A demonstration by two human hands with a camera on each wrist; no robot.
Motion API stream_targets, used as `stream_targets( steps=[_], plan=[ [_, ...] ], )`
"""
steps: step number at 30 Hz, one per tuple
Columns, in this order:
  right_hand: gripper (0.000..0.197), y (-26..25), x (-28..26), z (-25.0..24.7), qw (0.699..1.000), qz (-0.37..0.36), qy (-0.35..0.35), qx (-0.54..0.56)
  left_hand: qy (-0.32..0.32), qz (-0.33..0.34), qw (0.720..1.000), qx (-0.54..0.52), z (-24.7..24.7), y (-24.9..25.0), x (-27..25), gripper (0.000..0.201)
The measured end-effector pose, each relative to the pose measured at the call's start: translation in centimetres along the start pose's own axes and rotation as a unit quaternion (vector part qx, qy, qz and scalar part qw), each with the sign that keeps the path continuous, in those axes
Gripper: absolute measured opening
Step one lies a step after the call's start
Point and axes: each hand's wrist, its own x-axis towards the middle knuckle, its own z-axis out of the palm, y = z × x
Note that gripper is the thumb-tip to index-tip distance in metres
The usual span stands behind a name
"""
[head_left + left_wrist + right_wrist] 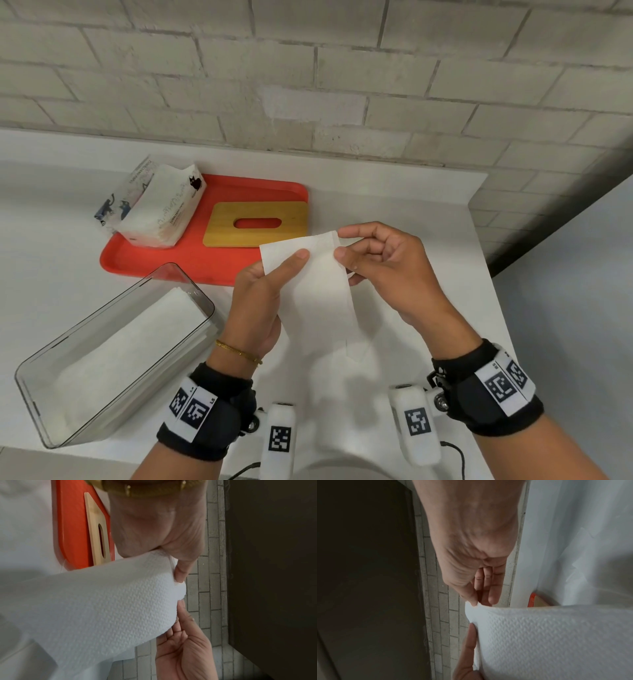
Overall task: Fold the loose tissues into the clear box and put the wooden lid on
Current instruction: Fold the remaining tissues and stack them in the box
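A white embossed tissue (322,291) (106,601) (547,635) hangs above the counter between both hands. My left hand (270,274) pinches its left top part, thumb on the front. My right hand (346,245) pinches its top right corner between thumb and forefinger. The clear box (191,294) lies at the lower left with folded white tissues (120,359) inside. The wooden lid (257,224) (96,534) with its oval slot lies flat on the red tray (164,263), beyond the hands.
An opened tissue pack (157,202) printed with cats sits on the tray's left end. A brick wall (308,85) runs behind the white counter (411,205), whose right edge drops off near my right wrist.
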Motion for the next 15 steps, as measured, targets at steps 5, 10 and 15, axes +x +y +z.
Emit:
stream_targets(
  steps=[5, 10, 15],
  plan=[
    [0.021, -0.2, -0.1, -0.1, 1.000, -0.015, -0.010, 0.010, -0.005, 0.000, 1.000, -0.001, 0.0, 0.1, 0.0, 0.031],
    [0.014, -0.6, -0.4, 0.0, 1.000, -0.025, -0.015, 0.006, -0.009, 0.004, 1.000, -0.002, 0.1, 0.2, -0.1, 0.032],
    [0.011, -1.1, -0.8, 0.3, 0.998, -0.040, 0.025, -0.035, -0.002, 0.021, 1.000, 0.004, 0.2, 0.4, -0.2, 0.030]
  ],
)
